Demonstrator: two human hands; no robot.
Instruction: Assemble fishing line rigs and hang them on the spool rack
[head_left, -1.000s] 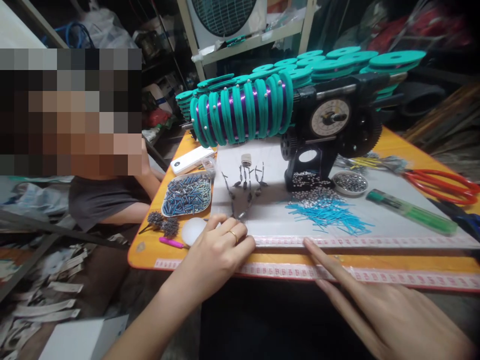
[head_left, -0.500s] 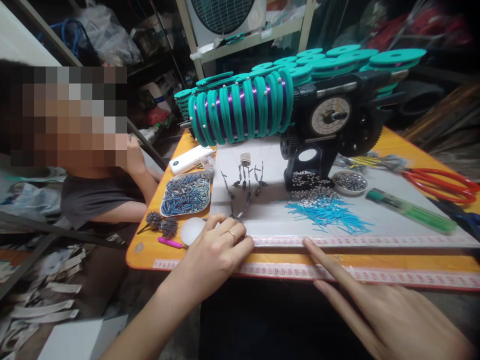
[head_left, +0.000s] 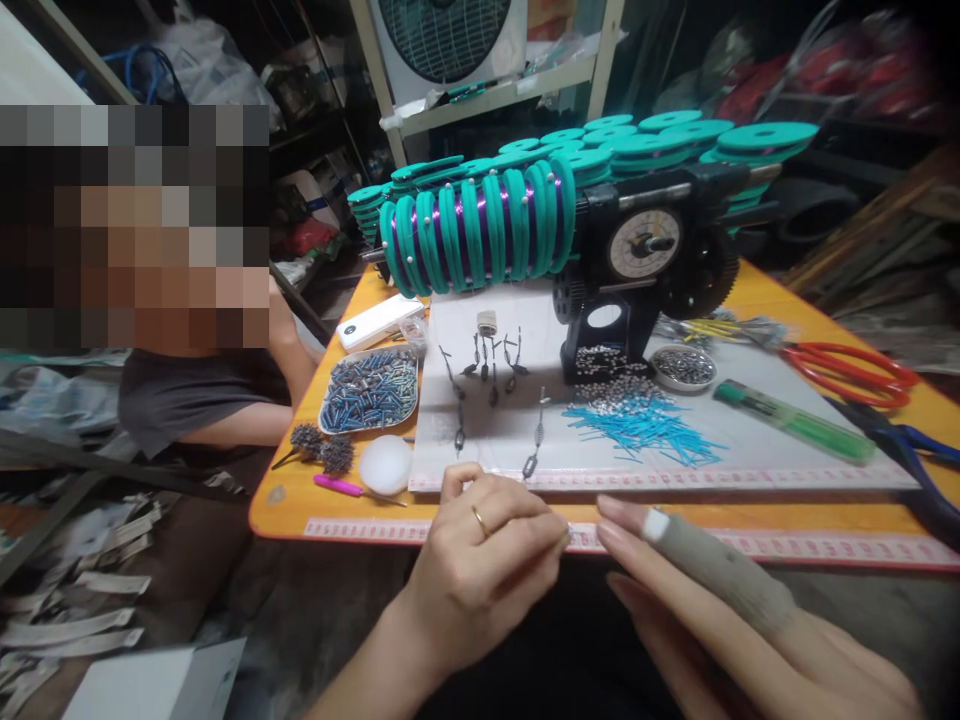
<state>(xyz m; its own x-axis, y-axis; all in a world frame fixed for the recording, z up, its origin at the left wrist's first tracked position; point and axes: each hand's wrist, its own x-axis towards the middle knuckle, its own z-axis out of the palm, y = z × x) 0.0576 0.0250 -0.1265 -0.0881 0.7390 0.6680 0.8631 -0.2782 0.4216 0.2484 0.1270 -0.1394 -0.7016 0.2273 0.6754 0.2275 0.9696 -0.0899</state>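
My left hand (head_left: 491, 565), with a ring on one finger, is at the table's front edge. Its fingers are curled and pinched together; whatever they hold is too small or hidden to name. To its right is my right hand (head_left: 720, 600), fingers stretched out and nothing visible in them, a grey cover (head_left: 724, 565) around one finger. The fingertips of both hands are a short gap apart, over the measuring tape (head_left: 750, 548). Just beyond my left hand, a small dark wire piece with a coil (head_left: 538, 435) lies on the grey board (head_left: 517, 440). Several similar pieces (head_left: 493, 370) lie farther back.
A black winding machine (head_left: 611, 340) carries teal spools (head_left: 480, 225) of purple line. Blue sticks (head_left: 645, 430), a dish of metal bits (head_left: 684, 368), a green tube (head_left: 795, 420), pliers (head_left: 911, 455) and a tray of small tubes (head_left: 369, 390) surround the work area. Another person sits at left.
My left hand has moved right and toward me, off the board's edge. My right hand has turned, its covered finger now showing. A coiled wire piece lies farther right than before.
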